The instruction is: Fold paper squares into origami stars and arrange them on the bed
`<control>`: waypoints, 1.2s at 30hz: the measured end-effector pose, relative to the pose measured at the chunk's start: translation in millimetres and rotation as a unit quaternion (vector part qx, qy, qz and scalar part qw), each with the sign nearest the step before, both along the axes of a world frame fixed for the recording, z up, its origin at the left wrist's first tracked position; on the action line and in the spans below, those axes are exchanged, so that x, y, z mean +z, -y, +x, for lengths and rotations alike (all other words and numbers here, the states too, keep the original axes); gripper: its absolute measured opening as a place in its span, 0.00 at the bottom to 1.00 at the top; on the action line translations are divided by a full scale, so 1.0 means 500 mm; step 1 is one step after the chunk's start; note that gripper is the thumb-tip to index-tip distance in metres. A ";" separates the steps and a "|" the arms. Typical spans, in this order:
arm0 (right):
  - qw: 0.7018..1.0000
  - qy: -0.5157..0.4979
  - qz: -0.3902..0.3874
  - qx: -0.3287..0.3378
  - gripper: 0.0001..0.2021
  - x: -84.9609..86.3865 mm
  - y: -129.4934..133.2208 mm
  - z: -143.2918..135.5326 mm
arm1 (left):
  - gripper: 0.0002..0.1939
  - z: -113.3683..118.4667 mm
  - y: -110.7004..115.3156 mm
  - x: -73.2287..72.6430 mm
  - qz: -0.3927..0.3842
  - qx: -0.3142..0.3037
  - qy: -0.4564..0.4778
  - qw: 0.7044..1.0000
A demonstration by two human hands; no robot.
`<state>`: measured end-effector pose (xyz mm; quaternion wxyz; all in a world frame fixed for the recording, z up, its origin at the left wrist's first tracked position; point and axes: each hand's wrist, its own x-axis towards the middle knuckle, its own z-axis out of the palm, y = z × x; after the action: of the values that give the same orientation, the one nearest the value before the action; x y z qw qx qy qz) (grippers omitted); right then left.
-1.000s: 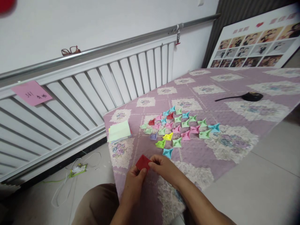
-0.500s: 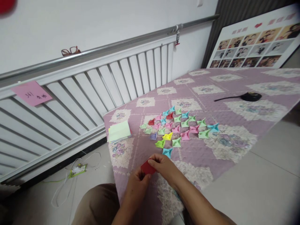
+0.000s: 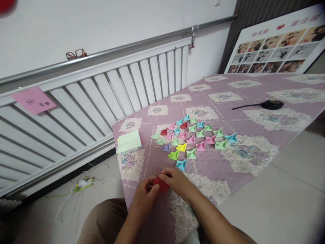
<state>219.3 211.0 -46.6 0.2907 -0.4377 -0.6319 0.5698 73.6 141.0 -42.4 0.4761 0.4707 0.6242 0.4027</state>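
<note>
Pinching red paper (image 3: 164, 187) in the fingers of left hand (image 3: 144, 197) and right hand (image 3: 175, 181), above the tablecloth (image 3: 149, 161) near a blue folded piece (image 3: 181, 165); possibly risking a skewed crease through uneven tugging.

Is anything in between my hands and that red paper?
Nothing visible: your left hand and right hand both hold the red paper directly. The nearest blue folded paper lies beyond them, not between.

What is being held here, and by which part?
A red piece of paper: the left hand grips its left side, the right hand its upper edge.
</note>
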 end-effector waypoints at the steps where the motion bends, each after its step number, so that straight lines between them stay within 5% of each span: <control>1: 1.000 0.011 0.007 0.010 0.08 -0.002 0.000 0.000 | 0.15 -0.007 -0.001 0.000 0.002 0.007 -0.005 1.000; 9: 0.993 0.079 0.079 0.036 0.07 -0.006 0.007 -0.008 | 0.08 -0.035 -0.013 -0.010 0.011 -0.029 -0.096 0.995; 17: 0.948 0.232 0.200 0.083 0.12 -0.013 0.009 0.003 | 0.11 -0.047 -0.023 -0.006 0.002 -0.084 -0.258 0.962; 24: 0.918 0.301 0.230 0.116 0.06 -0.002 0.010 0.006 | 0.14 -0.053 -0.027 -0.008 0.006 -0.116 -0.311 0.943; 36: 0.915 0.306 0.237 0.113 0.04 -0.001 0.013 0.005 | 0.09 -0.051 -0.026 -0.012 0.012 -0.109 -0.361 0.926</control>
<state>222.0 204.7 -46.9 0.1123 -0.4348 -0.8515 0.2707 48.2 153.7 -48.1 0.2537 0.6550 0.6938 0.1591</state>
